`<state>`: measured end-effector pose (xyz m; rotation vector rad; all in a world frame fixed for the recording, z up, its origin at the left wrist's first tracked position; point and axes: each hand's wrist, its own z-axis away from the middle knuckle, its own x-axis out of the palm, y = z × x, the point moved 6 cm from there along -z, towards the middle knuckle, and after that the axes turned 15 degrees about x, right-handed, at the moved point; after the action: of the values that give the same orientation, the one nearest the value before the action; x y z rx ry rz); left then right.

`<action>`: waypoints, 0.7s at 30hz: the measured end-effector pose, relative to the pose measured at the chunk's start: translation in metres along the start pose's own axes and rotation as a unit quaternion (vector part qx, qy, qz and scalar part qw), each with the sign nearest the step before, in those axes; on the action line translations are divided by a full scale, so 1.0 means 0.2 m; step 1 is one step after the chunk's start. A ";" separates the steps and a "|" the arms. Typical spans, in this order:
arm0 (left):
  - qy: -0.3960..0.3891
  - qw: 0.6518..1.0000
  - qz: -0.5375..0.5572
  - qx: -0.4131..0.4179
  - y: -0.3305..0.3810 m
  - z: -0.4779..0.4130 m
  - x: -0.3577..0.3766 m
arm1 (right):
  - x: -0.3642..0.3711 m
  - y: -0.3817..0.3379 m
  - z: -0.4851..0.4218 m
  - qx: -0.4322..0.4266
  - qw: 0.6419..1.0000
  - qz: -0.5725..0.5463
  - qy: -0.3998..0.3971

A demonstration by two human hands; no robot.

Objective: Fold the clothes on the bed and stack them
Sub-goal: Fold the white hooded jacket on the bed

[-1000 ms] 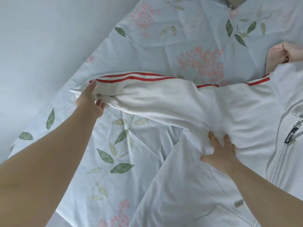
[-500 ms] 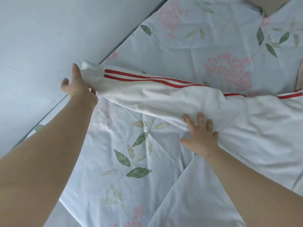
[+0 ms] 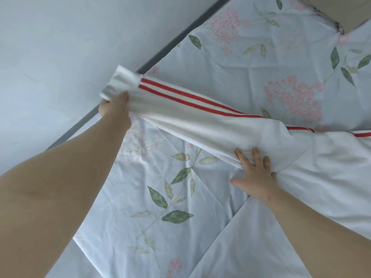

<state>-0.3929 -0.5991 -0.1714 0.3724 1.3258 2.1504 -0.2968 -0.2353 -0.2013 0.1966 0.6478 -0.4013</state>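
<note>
A white jacket [image 3: 325, 167] with red stripes along its sleeve lies on the bed [image 3: 241, 63], its body at the right edge of the view. The sleeve [image 3: 192, 115] is stretched out to the left, lifted a little off the sheet. My left hand [image 3: 115, 111] grips the sleeve at the cuff [image 3: 120, 81], which reaches the bed's far left edge. My right hand [image 3: 255, 175] lies flat with fingers spread where the sleeve meets the jacket's body, pressing the fabric down.
The bed has a pale blue sheet with pink flowers and green leaves. A grey bed frame rail [image 3: 176, 40] runs along the pale wall [image 3: 60, 47] at the left. A beige patch [image 3: 341, 11] shows at the top right corner.
My left hand has pulled the cuff further left and up toward the bed's edge, drawing the sleeve straight. My right hand stays pressing at the sleeve's base. The view has shifted left.
</note>
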 end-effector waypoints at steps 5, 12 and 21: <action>-0.074 0.991 0.036 -0.108 -0.06 0.02 -0.01 | 0.01 0.00 0.00 -0.002 1.000 -0.006 -0.005; -0.216 0.966 0.127 -0.067 0.00 0.06 0.10 | 0.01 0.00 -0.01 -0.006 1.000 -0.014 -0.008; -0.114 0.896 -0.392 0.172 0.08 -0.04 0.00 | 0.01 0.02 -0.02 -0.007 1.000 -0.012 -0.009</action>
<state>-0.4026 -0.6099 -0.1610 0.1672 1.3995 1.1722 -0.2957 -0.2320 -0.2051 0.1716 0.6355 -0.4210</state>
